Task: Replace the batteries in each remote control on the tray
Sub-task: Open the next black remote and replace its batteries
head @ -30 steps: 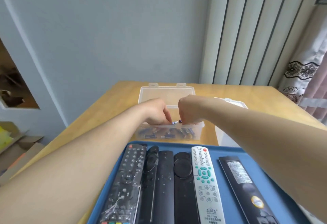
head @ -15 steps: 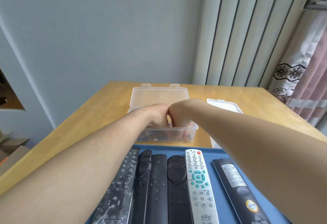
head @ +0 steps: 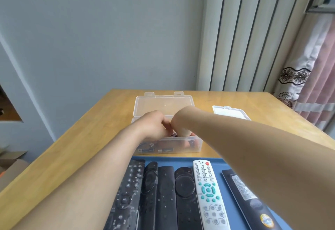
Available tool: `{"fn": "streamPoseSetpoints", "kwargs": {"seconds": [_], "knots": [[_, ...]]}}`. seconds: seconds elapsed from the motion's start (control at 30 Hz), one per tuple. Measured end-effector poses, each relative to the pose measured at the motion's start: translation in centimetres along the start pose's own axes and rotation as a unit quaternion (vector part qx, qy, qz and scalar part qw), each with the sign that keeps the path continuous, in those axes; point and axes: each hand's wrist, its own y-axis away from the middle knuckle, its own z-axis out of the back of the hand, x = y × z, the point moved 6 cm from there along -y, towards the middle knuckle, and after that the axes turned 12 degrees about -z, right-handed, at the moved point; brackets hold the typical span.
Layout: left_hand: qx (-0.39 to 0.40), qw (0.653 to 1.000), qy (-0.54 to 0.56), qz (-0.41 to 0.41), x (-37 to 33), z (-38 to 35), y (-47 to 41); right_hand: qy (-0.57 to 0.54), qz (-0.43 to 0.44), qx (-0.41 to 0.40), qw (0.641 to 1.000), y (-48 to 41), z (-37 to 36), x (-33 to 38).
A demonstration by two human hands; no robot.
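My left hand and my right hand both reach down into the clear box. The box stands on the bench, just behind the blue tray. The two hands touch each other. A small dark thing shows between them, but I cannot tell whether either hand grips it. Dark batteries lie on the bottom of the box, and its lid stands open behind. Six remote controls lie side by side on the tray, and one is a white remote.
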Motion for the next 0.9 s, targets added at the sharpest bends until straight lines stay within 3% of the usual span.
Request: {"fn": "streamPoseSetpoints", "kwargs": {"seconds": [0.13,0.23,0.33,0.47,0.5,0.57,0.63,0.67,0.77,0.83,0.9], "knots": [[-0.082,0.995,0.052,0.023,0.0,1.1,0.6,-0.059,0.031,0.005,0.998,0.5,0.1,-0.7],[-0.153,0.972,0.177,-0.005,-1.0,2.3,2.1,-0.300,0.050,-0.022,0.952,1.7,1.1,-2.5],[-0.168,0.942,0.281,-0.068,-3.3,3.3,4.3,-0.557,0.083,-0.053,0.825,4.8,1.1,-4.9],[-0.185,0.959,0.175,-0.124,-7.9,3.0,7.6,-0.788,0.130,-0.009,0.602,9.6,-2.0,-6.3],[-0.193,0.959,0.166,-0.127,-9.0,2.7,8.5,-0.812,0.133,0.004,0.568,10.6,-2.8,-6.3],[-0.195,0.959,0.160,-0.130,-11.1,1.5,10.1,-0.832,0.141,0.020,0.536,13.2,-4.6,-6.7],[-0.186,0.966,0.129,-0.129,-12.0,1.0,11.4,-0.829,0.161,0.028,0.535,15.0,-5.3,-6.6],[-0.172,0.968,0.133,-0.128,-13.2,-0.7,12.3,-0.817,0.152,0.022,0.556,17.0,-7.0,-7.1],[-0.158,0.946,0.263,-0.109,-13.4,-2.1,13.6,-0.710,0.079,-0.104,0.692,19.3,-8.4,-7.7],[-0.126,0.894,0.426,-0.062,-13.9,-5.0,14.2,-0.570,0.005,-0.213,0.793,21.0,-10.2,-8.2],[-0.120,0.858,0.498,-0.028,-14.4,-7.4,14.3,-0.508,-0.014,-0.276,0.816,22.5,-11.4,-8.2]]}}
